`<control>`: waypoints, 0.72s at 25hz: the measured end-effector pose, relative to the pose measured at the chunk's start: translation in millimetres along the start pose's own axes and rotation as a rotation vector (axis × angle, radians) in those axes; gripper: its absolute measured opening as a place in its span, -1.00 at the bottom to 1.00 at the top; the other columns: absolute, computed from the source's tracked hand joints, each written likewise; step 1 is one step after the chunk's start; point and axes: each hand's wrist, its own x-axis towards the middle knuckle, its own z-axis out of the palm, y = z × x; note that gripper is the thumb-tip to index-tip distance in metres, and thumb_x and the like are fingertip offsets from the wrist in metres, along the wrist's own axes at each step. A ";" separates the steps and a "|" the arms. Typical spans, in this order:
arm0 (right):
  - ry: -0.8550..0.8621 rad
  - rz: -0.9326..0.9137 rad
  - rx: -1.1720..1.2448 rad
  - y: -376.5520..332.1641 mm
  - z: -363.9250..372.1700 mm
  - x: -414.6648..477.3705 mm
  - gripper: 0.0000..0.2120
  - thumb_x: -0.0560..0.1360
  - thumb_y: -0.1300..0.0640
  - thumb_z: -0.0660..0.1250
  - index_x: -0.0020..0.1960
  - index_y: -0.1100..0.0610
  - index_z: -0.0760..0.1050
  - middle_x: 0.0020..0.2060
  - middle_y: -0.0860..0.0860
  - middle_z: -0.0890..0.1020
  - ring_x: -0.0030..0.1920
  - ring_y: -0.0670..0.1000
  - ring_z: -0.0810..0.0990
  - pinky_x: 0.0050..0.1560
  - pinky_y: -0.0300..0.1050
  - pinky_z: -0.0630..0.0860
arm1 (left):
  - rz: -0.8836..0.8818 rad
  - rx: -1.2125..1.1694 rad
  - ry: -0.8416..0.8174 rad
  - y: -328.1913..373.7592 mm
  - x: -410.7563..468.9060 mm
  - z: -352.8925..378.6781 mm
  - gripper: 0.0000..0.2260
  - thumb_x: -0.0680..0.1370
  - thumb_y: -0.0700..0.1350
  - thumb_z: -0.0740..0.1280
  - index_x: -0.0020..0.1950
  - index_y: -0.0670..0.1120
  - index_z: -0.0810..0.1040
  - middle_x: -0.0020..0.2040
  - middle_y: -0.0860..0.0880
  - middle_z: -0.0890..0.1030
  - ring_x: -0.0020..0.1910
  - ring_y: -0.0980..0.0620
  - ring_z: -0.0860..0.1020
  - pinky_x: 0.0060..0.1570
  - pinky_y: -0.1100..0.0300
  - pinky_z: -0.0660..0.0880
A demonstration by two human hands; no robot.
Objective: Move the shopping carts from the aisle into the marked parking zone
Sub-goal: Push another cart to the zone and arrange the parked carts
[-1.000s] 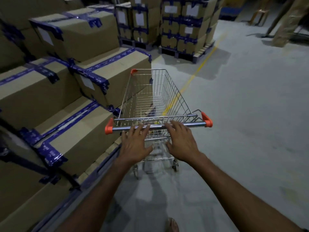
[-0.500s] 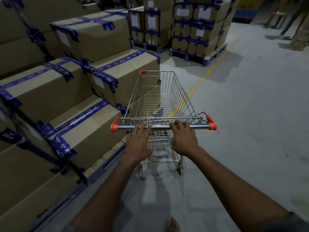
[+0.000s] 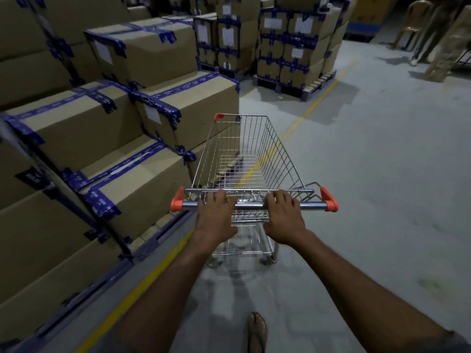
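Left hand [image 3: 216, 215] and right hand [image 3: 284, 217] are both curled tight round the handle [image 3: 251, 206] of the shopping cart [image 3: 288, 154], nose pointing at 12 o'clock on the grey floor [image 3: 382, 174]. Taped cardboard boxes [image 3: 153, 57] tower from 8 to 11 o'clock, just beside the cart. A palletised stack [image 3: 293, 54] sits at 12, and a yellow line [image 3: 305, 115] runs under the cart toward 1.

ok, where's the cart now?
Head view, centre: the cart sits over the yellow line, boxes close on its left, left hand and right hand gripping its handle.

left: stacked boxes [image 3: 163, 115] | right: open floor [image 3: 382, 174]
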 end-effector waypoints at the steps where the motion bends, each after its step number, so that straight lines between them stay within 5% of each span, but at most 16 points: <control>1: -0.009 -0.013 0.017 2.3 1.4 -10.1 -0.52 0.35 0.09 0.45 0.20 0.01 0.34 0.23 0.03 0.40 0.31 0.11 0.32 0.35 0.19 0.35 | -0.003 -0.023 -0.011 4.3 -5.6 -2.1 -0.36 0.39 0.26 0.46 0.41 0.13 0.37 0.36 -0.06 0.34 0.36 -0.16 0.30 0.32 -0.21 0.35; 6: -0.163 -0.139 -0.098 13.0 8.5 -58.7 -0.59 0.45 -0.01 0.42 0.28 -0.01 0.55 0.61 0.10 0.18 0.62 0.20 0.04 0.52 0.28 0.17 | 0.010 -0.084 -0.196 23.7 -44.2 9.8 -0.53 0.41 0.28 0.44 0.24 0.11 0.53 0.32 -0.04 0.41 0.36 -0.11 0.35 0.34 -0.16 0.29; 13: -0.266 -0.185 -0.045 17.6 0.3 -121.0 -0.61 0.48 -0.12 0.36 0.26 -0.03 0.61 0.61 0.06 0.21 0.58 0.17 0.16 0.32 0.21 0.50 | -0.084 -0.076 -0.104 60.3 -116.1 21.9 -0.62 0.41 0.28 0.40 0.08 0.08 0.70 0.57 0.03 0.24 0.52 -0.10 0.15 0.31 -0.26 0.39; 18: -0.267 -0.232 -0.040 30.5 -9.8 -177.2 -0.66 0.43 -0.03 0.35 0.18 -0.03 0.66 0.58 0.03 0.27 0.53 0.15 0.25 0.32 0.21 0.48 | -0.161 -0.067 -0.271 93.2 -159.7 24.2 -0.56 0.41 0.30 0.40 0.15 0.07 0.70 0.63 0.06 0.16 0.56 -0.12 0.15 0.33 -0.24 0.41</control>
